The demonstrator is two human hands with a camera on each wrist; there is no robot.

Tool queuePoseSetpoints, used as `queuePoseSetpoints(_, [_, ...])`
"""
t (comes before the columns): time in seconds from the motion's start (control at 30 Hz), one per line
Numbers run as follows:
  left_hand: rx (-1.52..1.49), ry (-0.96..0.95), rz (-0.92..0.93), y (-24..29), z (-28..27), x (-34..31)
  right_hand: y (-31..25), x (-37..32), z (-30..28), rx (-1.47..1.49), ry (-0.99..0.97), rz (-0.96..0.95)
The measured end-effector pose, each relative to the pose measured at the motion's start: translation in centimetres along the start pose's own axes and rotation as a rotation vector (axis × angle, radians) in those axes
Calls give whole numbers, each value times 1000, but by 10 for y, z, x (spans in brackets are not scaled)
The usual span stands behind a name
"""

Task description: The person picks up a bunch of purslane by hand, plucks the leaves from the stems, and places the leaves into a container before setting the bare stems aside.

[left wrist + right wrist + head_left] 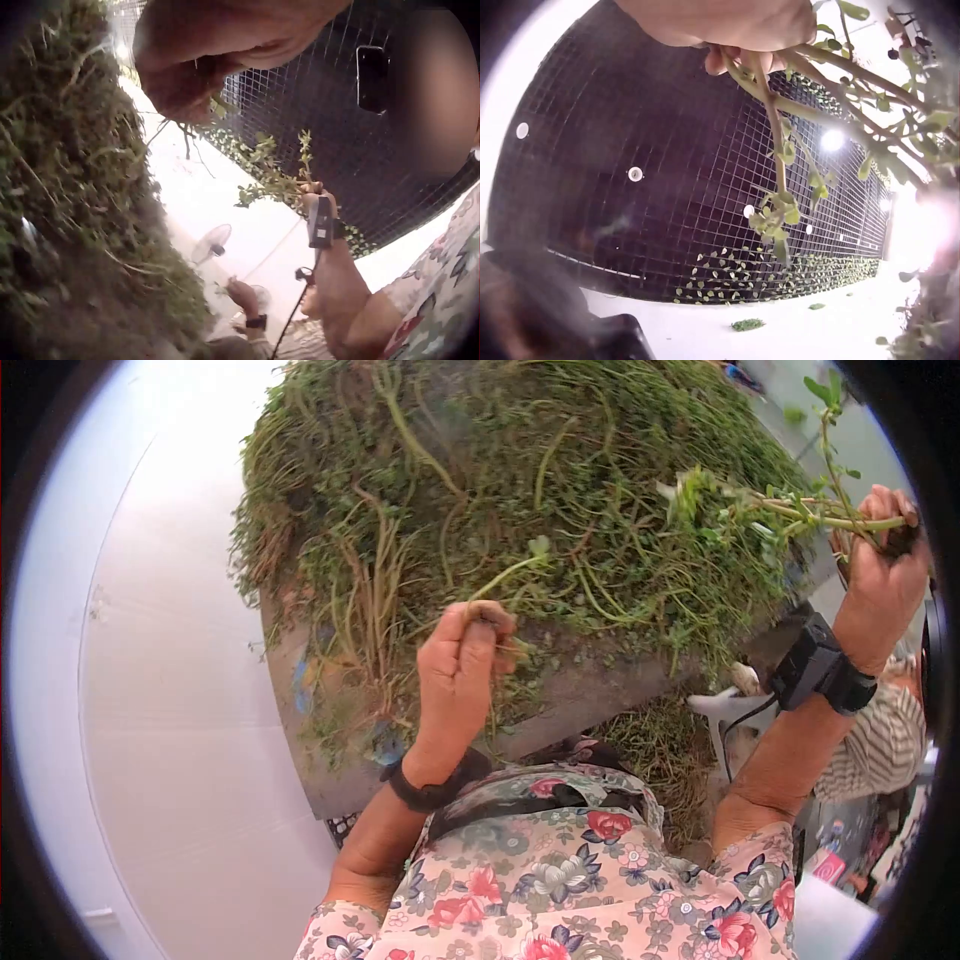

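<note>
A thick mat of green leafy stems (520, 470) covers most of the table (590, 685) in the head view. Over its near edge, my left hand (462, 660) pinches a short green sprig (508, 574) between thumb and fingers. My right hand (885, 575) is raised at the right, gripping a bunch of leafy stems (800, 512) with thick stalks and small rounded leaves. Those stalks (810, 112) spread out below the hand in the right wrist view. The left wrist view has my left hand (232, 37) close by at the top, its fingertips dark and partly shadowed.
More cut greens (665, 755) lie below the table's near edge, beside a white chair (718, 708). Another person in a striped garment (880, 750) is at the right. A fan (214, 244) shows in the left wrist view. A white wall (180, 660) runs along the left.
</note>
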State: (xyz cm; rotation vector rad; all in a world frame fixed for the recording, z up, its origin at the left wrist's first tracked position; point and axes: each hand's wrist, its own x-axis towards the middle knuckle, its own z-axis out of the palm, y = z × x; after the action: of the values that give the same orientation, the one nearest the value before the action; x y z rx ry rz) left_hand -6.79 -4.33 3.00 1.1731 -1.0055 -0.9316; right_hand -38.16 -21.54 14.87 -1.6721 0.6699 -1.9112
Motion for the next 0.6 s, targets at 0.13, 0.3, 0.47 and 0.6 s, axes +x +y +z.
queuePoseSetpoints(0.13, [413,-679,401,4,66,-8,-51,-32,12,-596,78,-77])
queuePoseSetpoints(0.3, [434,-721,257,-14,71,-5,-48,-39,-34,74,2,325])
queuePoseSetpoints(0.47, [-4,-439,125,3,59,13,-34,-107,43,-18,14,785])
queuePoseSetpoints(0.6, [-137,-560,-19,3,70,-6,-18,-157,116,101,-227,655])
